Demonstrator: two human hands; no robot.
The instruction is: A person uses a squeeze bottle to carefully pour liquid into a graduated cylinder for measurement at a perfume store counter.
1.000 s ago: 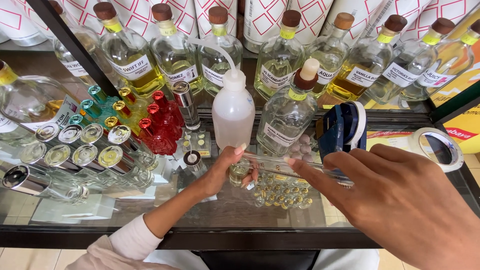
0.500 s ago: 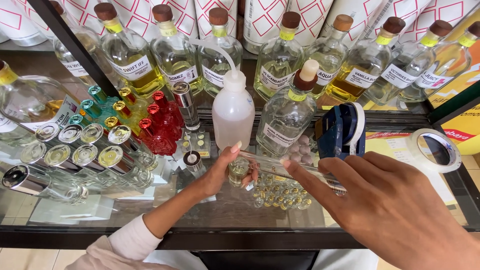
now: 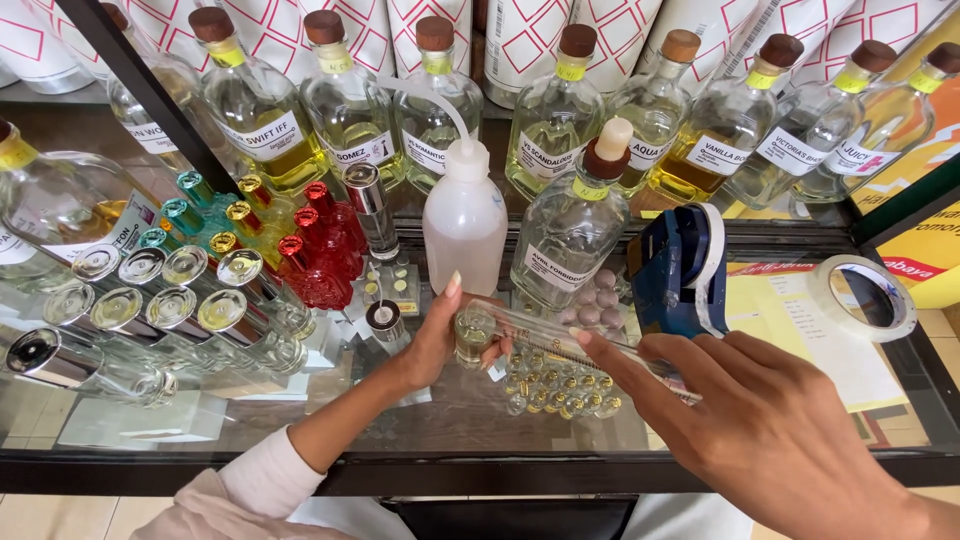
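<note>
Midway: your left hand (image 3: 440,345) grips a small glass vial (image 3: 473,338); your right hand (image 3: 770,435) pinches a glass cylinder (image 3: 560,340) tipped at its mouth, some pale liquid already in.

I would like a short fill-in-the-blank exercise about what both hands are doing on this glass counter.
1. The left hand grips a small glass ____ of pale yellow liquid.
2. The right hand holds a clear glass tube tilted toward the small ____ in the left hand.
3. Behind the left hand stands a white plastic squeeze bottle with a thin, bent ____.
4. The red bottles stand to the ____ of the squeeze bottle.

Missing words: bottle; bottle; spout; left
</note>
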